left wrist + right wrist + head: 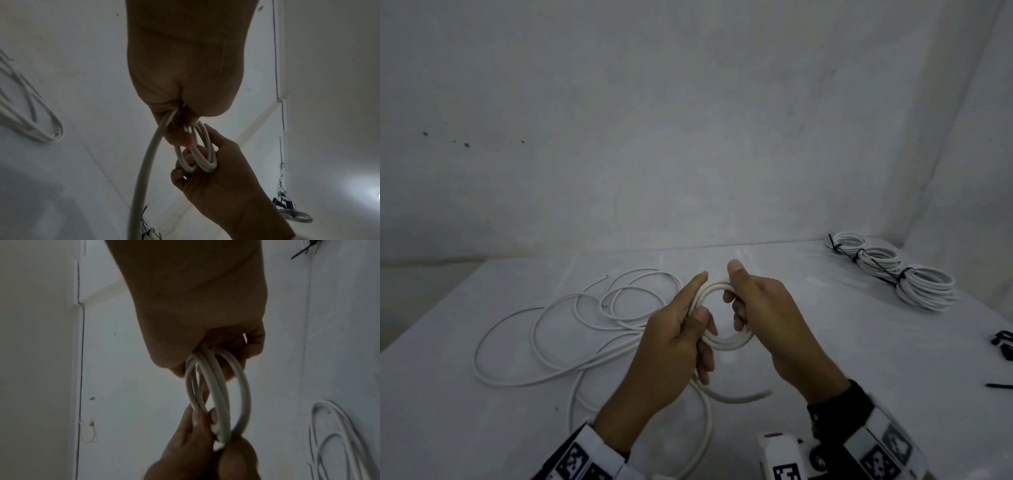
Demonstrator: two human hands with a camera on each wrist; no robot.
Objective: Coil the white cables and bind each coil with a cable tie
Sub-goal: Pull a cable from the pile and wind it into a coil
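A small coil of white cable (726,343) is held up over the table between both hands. My left hand (697,298) pinches its left side between thumb and fingers. My right hand (736,291) grips its right side, fingers curled through the ring and thumb pointing up. In the left wrist view the left hand (185,129) holds the coil's loops (203,155), and the trailing cable (148,162) runs down out of it. In the right wrist view the right hand (216,360) holds the same loops (222,394). The cable's loose length (544,329) lies sprawled on the table to the left.
Three bound white coils (924,289) with black ties lie in a row at the back right. Loose black cable ties (1001,342) lie at the right edge of the white table (825,342). A wall stands close behind and to the right.
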